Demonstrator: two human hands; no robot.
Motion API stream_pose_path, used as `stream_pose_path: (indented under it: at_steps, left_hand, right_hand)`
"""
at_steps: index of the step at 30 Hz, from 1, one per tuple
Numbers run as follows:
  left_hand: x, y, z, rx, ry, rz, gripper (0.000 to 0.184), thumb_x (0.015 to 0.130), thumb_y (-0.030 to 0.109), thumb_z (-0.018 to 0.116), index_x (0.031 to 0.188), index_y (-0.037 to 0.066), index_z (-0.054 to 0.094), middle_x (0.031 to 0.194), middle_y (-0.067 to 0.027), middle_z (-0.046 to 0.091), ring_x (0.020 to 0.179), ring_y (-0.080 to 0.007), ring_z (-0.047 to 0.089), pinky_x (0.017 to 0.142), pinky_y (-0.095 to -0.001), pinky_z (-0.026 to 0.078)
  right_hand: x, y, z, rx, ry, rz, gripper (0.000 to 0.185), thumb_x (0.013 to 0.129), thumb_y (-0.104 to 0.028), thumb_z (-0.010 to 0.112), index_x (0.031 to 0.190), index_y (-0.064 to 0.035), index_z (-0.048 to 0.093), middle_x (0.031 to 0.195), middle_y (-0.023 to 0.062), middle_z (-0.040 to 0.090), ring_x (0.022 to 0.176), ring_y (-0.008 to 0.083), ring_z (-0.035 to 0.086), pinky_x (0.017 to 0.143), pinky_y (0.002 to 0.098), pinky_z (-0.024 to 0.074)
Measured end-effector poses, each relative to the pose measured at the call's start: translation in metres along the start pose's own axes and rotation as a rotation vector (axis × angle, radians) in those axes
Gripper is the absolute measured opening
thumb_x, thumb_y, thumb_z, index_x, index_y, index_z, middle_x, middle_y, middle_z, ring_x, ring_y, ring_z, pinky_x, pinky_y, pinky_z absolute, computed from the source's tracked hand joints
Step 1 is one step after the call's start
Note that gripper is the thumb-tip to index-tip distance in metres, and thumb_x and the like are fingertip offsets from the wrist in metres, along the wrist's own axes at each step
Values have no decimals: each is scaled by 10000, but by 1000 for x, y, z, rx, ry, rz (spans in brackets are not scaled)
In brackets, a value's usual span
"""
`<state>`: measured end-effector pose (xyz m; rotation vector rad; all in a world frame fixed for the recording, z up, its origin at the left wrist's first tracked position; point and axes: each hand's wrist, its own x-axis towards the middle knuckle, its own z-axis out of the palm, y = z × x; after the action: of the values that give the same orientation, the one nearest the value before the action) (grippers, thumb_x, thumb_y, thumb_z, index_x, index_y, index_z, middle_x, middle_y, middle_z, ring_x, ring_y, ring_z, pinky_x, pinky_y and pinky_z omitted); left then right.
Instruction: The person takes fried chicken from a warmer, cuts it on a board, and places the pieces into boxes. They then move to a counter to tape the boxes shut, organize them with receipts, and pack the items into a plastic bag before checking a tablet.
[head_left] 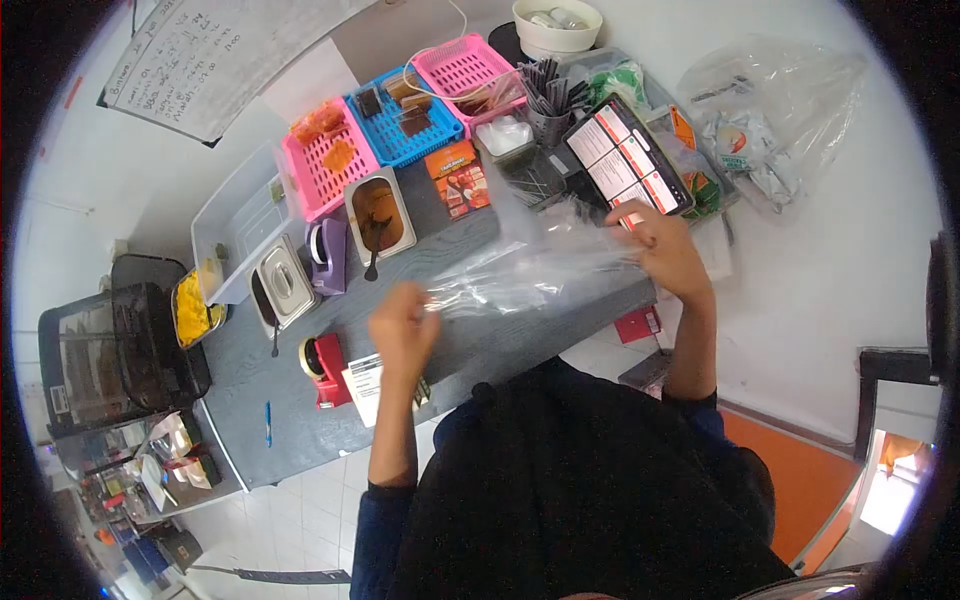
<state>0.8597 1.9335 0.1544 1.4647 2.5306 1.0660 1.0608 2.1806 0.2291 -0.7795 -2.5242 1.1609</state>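
Observation:
A clear plastic bag (530,275) is stretched between my two hands above the dark grey table (270,370). My left hand (403,328) is closed on its left end. At the opposite end, my right hand (655,248) grips the bag with bent fingers, close to the lower edge of a tablet (628,155). Beneath and beside my left wrist lie printed slips of paper (365,388). Past the bag are a metal tray of orange-brown sauce (380,215) with a dark spoon and an orange printed packet (458,178).
Pink baskets (330,160) and a blue basket (405,115) line the back. Red (322,370) and purple tape dispensers (327,258), a lidded metal tray (284,283) and a blue pen (268,424) are on the left. A cup of black utensils (550,105) stands behind the tablet.

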Motion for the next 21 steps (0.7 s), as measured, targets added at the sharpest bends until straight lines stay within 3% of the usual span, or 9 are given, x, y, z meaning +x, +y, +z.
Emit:
stream_pose_path:
  at_steps: [2,5,6,9,10,12,15,18,21]
  left_hand:
    - [10,4,-7,-157,329,-142,225,642,-64,576,806,45,469,731,-69,502,708,-259,579,583,-356,489]
    - [14,22,18,-1031,201,-553,251,627,-64,582,834,45,493,762,-82,529,759,-259,590,648,-347,502]
    - [15,30,27,-964,103,-538,226,683,-59,591,871,19,492,775,-98,544,804,-222,596,717,-325,488]
    - [-3,5,61,-150,-187,79,177,795,16,586,946,12,494,770,-95,552,766,-177,595,712,-325,485]
    - [-11,-41,74,128,120,145,154,869,106,554,990,25,503,771,-97,562,685,-159,587,652,-356,487]
    - [-1,-35,54,-153,173,-293,173,873,123,545,1020,34,528,802,-96,577,634,-168,582,602,-352,490]
    - [15,4,31,-738,258,-601,264,879,156,538,1124,59,519,817,-66,593,634,-144,571,577,-338,471]
    - [21,-5,58,-1124,98,-701,276,884,190,541,1134,73,536,847,-37,592,647,-130,560,561,-305,452]
    - [22,-15,98,-1075,-214,-581,258,875,231,561,1079,75,582,873,-35,601,676,-134,563,574,-281,447]
  right_hand:
    - [-5,6,6,86,225,53,218,700,21,543,897,-60,586,598,85,502,521,170,441,490,296,351]
    - [11,40,59,251,409,-236,197,698,67,534,858,-38,580,594,76,468,556,154,436,505,275,354]
    - [15,50,81,253,418,-298,189,695,82,533,841,-31,575,592,72,452,567,149,432,512,269,355]
    - [14,70,102,73,368,-203,162,690,110,547,779,-25,546,578,54,381,585,128,407,538,251,364]
    - [16,85,83,50,452,-94,158,693,111,554,762,-30,537,571,46,358,584,118,398,546,247,368]
    - [18,76,71,120,543,200,192,808,-32,628,761,-53,442,692,12,387,595,93,329,565,235,353]
    - [27,58,82,454,872,-46,177,824,-83,636,868,-47,468,718,-4,462,611,81,432,553,221,376]
    - [21,61,88,974,380,37,248,782,-8,644,1004,-38,540,890,-4,517,752,87,520,628,240,450]
    - [10,74,112,992,39,132,292,778,-63,684,1043,-47,563,919,9,562,857,98,556,687,241,473]
